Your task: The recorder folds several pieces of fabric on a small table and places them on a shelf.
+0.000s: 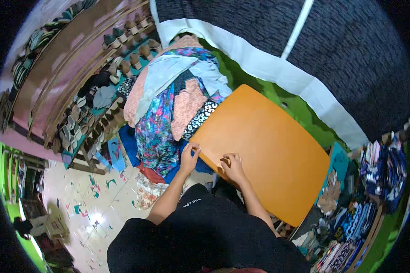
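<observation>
Orange tabletop (269, 148) sits right in front of us beside a fabric heap (157, 129), our left hand (189, 159) half-curled at its edge, our right hand (233, 169) loosely bent over it, and honestly we can't tell if either's gripping anything.

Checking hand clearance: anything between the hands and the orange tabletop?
Nothing visible. Left hand is at the left corner of the tabletop, right hand over its near edge; contact unclear. The fabric heap lies beyond the left hand, not between.
</observation>
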A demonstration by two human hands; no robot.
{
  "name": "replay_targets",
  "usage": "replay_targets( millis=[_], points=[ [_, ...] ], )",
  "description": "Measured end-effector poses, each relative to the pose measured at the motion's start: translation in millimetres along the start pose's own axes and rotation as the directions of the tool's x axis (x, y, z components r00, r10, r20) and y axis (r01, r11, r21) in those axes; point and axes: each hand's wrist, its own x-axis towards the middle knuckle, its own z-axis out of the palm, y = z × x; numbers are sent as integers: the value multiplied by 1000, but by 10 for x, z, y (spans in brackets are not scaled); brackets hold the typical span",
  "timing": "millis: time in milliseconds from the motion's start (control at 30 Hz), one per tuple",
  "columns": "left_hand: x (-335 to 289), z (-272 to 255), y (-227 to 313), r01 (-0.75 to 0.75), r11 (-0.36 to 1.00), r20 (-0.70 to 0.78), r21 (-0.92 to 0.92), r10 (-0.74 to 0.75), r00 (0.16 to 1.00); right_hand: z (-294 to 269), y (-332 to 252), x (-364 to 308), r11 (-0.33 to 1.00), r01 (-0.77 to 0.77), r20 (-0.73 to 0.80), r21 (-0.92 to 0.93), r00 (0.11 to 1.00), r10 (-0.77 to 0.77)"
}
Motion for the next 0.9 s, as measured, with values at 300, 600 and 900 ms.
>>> replay_targets(
  millis=[300, 600, 900],
  points=[
    [465, -249, -361, 143, 989, 16, 33, -143, 990, 93, 97, 718, 999, 52, 58, -17, 997, -51],
    [1356, -245, -640, 102, 994, -114, 46, -96, 989, -160, 672, 1245, 998, -30, -34, 51, 999, 32],
    [1621, -764, -1360, 303, 939, -156, -161, -327, 932, -101, 698, 1236, 969, -187, -115, 163, 972, 207]
  ],
)
